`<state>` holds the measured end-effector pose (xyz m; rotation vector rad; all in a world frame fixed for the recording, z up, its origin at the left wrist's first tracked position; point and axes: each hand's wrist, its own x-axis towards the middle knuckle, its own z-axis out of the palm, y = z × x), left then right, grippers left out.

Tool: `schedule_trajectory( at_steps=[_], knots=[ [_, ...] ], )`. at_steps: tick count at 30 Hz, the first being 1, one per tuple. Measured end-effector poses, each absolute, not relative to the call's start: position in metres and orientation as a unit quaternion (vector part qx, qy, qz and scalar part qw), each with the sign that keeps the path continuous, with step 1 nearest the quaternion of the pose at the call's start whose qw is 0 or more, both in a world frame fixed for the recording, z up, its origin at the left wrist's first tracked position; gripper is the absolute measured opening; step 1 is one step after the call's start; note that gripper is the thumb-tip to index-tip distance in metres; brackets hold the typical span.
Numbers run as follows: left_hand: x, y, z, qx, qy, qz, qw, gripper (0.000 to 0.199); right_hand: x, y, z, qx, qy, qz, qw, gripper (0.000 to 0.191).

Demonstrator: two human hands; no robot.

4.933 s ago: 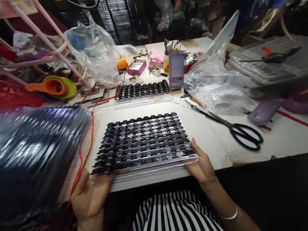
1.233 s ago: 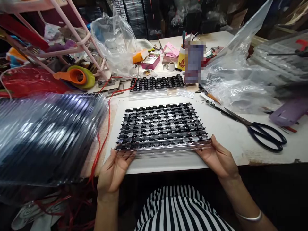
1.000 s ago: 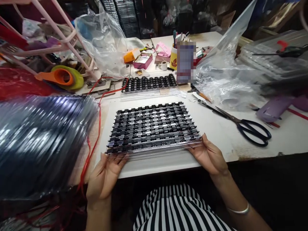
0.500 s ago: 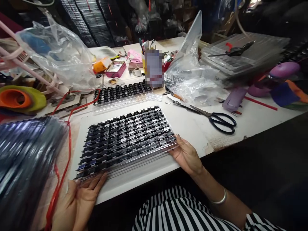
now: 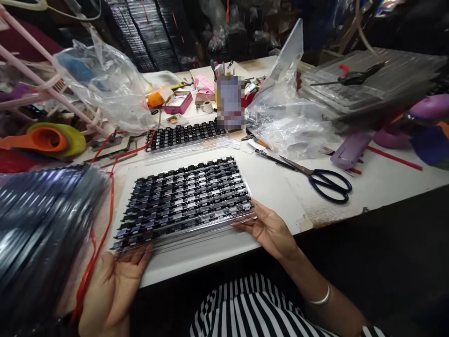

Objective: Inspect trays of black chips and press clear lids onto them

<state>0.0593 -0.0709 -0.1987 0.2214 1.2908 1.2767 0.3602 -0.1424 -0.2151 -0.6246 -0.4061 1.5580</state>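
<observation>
A clear plastic tray [image 5: 189,199] filled with rows of small black parts lies over the white table, tilted slightly in the view. My left hand [image 5: 117,285] grips its near left corner, fingers under the edge and thumb at the side. At the near right corner, my right hand [image 5: 271,229] holds the tray between thumb and fingers. Behind it lies a second tray of black parts [image 5: 185,135]. To the left, a large pile of dark, plastic-wrapped strips [image 5: 45,224] sits beside a red ribbon [image 5: 111,196].
Black-handled scissors [image 5: 329,185] lie on the table [image 5: 277,187] at the right. Crumpled clear plastic [image 5: 291,126] and stacked clear trays [image 5: 372,89] are at the back right. A clear bag [image 5: 112,89] and an orange funnel-like item [image 5: 51,139] are at the left.
The view has swung a little to the left, so the surroundings appear farther right. Both hands still hold the tray, whose near edge appears slightly higher.
</observation>
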Motion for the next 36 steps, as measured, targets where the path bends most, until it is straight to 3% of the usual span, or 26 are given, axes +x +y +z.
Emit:
schedule_trajectory(
  at_steps=[11, 20, 25, 29, 36],
  knots=[
    [0.057, -0.073, -0.2, 0.097, 0.497, 0.582, 0.636, 0.036, 0.355, -0.143, -0.216, -0.336, -0.183, 0.651, 0.655, 0.026],
    [0.054, -0.072, -0.198, 0.12, 0.499, 0.57, 0.641, 0.044, 0.355, -0.147, -0.209, -0.339, -0.169, 0.665, 0.644, 0.024],
    [0.055, -0.074, -0.187, 0.122, 0.555, 0.539, 0.622, 0.035, 0.371, -0.163, -0.207, -0.426, -0.194, 0.657, 0.591, 0.04],
    [0.041, -0.073, -0.188, 0.152, 0.569, 0.539, 0.602, 0.033, 0.382, -0.166, -0.21, -0.54, -0.35, 0.575, 0.505, 0.042],
    [0.016, -0.07, -0.197, 0.226, 0.602, 0.497, 0.583, 0.037, 0.387, -0.157, -0.199, -0.608, -0.579, 0.346, 0.418, 0.023]
  ],
)
